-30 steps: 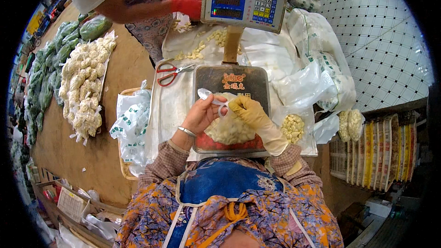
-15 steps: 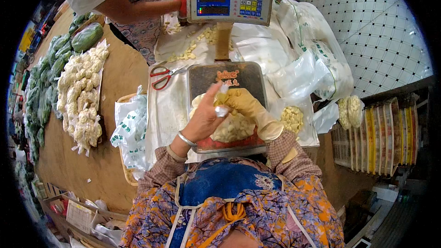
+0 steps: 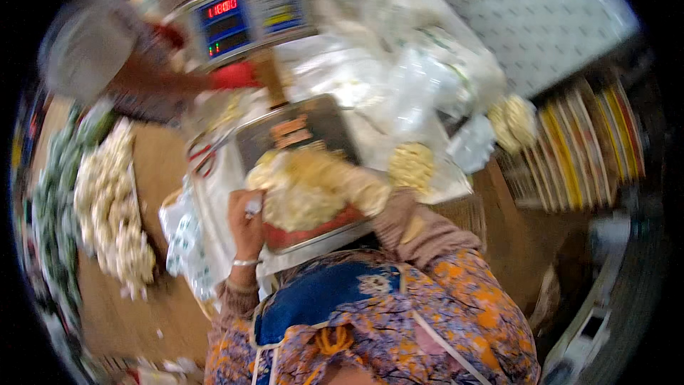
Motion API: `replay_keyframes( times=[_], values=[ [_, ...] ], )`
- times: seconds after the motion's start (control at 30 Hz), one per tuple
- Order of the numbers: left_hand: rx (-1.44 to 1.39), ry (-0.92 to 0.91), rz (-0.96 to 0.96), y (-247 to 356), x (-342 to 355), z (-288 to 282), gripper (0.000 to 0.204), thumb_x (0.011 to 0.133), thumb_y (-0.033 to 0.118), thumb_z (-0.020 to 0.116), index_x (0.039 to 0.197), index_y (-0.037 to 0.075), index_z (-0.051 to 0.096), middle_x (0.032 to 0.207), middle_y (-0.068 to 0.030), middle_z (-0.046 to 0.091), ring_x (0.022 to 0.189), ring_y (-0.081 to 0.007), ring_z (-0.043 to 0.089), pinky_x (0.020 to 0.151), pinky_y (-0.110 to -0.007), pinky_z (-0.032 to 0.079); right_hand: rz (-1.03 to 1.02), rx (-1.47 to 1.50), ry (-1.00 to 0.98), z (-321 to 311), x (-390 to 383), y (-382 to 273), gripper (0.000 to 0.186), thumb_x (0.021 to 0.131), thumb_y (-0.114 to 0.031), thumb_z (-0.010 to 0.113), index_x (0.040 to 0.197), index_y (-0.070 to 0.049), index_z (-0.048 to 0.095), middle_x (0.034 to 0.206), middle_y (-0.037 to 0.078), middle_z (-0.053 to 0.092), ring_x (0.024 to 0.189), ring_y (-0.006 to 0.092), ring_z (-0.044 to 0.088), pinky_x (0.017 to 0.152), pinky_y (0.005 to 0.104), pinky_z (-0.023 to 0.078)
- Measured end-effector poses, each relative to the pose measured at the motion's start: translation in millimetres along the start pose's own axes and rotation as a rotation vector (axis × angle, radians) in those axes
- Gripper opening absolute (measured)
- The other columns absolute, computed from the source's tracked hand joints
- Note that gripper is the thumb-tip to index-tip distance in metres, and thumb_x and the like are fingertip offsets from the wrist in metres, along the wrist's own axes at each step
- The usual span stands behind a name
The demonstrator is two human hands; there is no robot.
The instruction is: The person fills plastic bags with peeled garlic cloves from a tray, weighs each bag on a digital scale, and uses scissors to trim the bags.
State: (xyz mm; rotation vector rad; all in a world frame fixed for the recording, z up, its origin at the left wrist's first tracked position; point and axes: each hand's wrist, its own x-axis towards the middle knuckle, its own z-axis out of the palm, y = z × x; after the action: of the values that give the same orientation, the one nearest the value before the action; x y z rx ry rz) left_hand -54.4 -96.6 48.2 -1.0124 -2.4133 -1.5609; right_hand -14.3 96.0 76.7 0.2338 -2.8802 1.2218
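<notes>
1. Bag: see-through plastic, stuffed plump with pale cream peeled cloves, garlic by the look of it. Too blurry to tell if the top's tied.
2. It's sitting in a rounded lump right on the pan of the scale.
3. That pan's flat and squarish, dark at the back, red by the near edge. Display's lit, red digits.

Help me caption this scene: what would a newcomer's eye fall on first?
Probably the glowing red display, upper left. Then the pale bag on the scale near the middle, the gloved right hand over it and the bare left hand beside it. At far left, a long pale heap lies beside a green heap.
</notes>
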Motion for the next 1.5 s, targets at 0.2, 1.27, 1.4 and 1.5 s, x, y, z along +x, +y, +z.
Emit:
replay_keyframes(
  times=[0.2, 1.27, 1.4, 1.5],
  values=[
    [-0.067, -0.458, 0.204, 72, 28, 31, 0.01, 0.076, 0.007, 0.05, 0.078, -0.003, 0.054, 0.073, -0.009, 0.048, 0.068, -0.02, 0.047, 0.063, -0.028, 0.038, -0.085, 0.366, 0.228, 29, -79, 11, 0.013, 0.076, -0.02, 0.049, 0.071, -0.009, 0.053, 0.065, 0.011, 0.056, 0.063, 0.0277, 0.055, 0.055, 0.0371, 0.042],
    [0.056, -0.991, -0.164, 187, -4, 234, 0.009, 0.076, 0.006, 0.053, 0.083, 0.001, 0.056, 0.075, -0.0101, 0.053, 0.071, -0.0219, 0.052, 0.063, -0.03, 0.041, 0.893, 0.253, 0.42, -62, -452, 293, 0.031, 0.077, -0.032, 0.049, 0.064, -0.004, 0.055, 0.071, 0.015, 0.055, 0.067, 0.0318, 0.052, 0.061, 0.0415, 0.039],
    [0.011, -0.893, -0.241, 180, -18, 226, 0.009, 0.076, 0.007, 0.054, 0.083, 0.001, 0.056, 0.074, -0.0105, 0.053, 0.068, -0.0222, 0.052, 0.061, -0.03, 0.041, 0.719, -0.073, 0.698, -129, -365, 293, 0.029, 0.075, -0.032, 0.054, 0.079, -0.003, 0.052, 0.077, 0.016, 0.055, 0.07, 0.0317, 0.053, 0.062, 0.0408, 0.041],
    [-0.013, -0.822, -0.204, 183, -21, 224, 0.009, 0.075, 0.007, 0.055, 0.083, 0.001, 0.057, 0.072, -0.0117, 0.052, 0.064, -0.0234, 0.051, 0.057, -0.03, 0.041, 0.727, -0.36, 0.622, -117, -330, 341, 0.026, 0.074, -0.028, 0.057, 0.081, -0.003, 0.053, 0.077, 0.014, 0.055, 0.072, 0.0298, 0.053, 0.063, 0.0392, 0.042]
  ],
)
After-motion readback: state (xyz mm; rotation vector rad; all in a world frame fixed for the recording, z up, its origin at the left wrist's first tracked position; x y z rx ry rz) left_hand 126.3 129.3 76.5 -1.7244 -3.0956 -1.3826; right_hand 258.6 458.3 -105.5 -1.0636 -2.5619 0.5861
